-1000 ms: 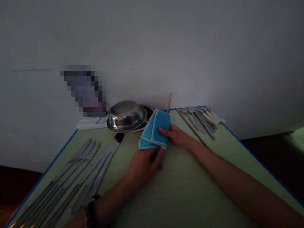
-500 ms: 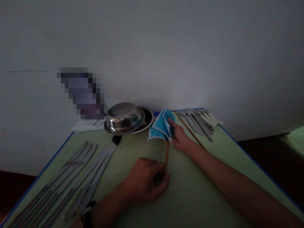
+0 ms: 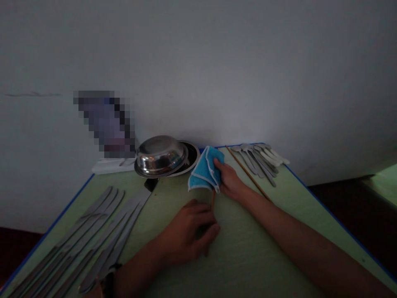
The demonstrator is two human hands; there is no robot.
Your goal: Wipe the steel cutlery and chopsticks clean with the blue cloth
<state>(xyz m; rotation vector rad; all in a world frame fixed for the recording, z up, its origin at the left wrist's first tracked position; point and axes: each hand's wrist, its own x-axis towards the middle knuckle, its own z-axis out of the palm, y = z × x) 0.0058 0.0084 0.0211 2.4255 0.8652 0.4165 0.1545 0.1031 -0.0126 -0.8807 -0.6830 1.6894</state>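
Observation:
My right hand (image 3: 231, 179) is closed on a folded blue cloth (image 3: 204, 171) with white edging. A thin brown wooden chopstick (image 3: 212, 203) runs down out of the cloth; its upper part is hidden inside. Lower down, my left hand (image 3: 189, 231) curls its thumb and fingers around the chopstick, whose lower end shows below the hand. Another chopstick (image 3: 248, 171) lies on the table to the right, beyond my right wrist.
Several table knives (image 3: 93, 231) lie in a row at the left of the green table (image 3: 248, 256). An upturned metal bowl (image 3: 161, 155) leans over another dish at the back. Several spoons (image 3: 256, 157), some pale-handled, lie back right. A blurred-out object (image 3: 107, 124) stands against the wall.
Both hands and the cloth have shifted slightly left and down in view. The chopstick's lower end now shows beneath my left hand, whose fingers look a little looser.

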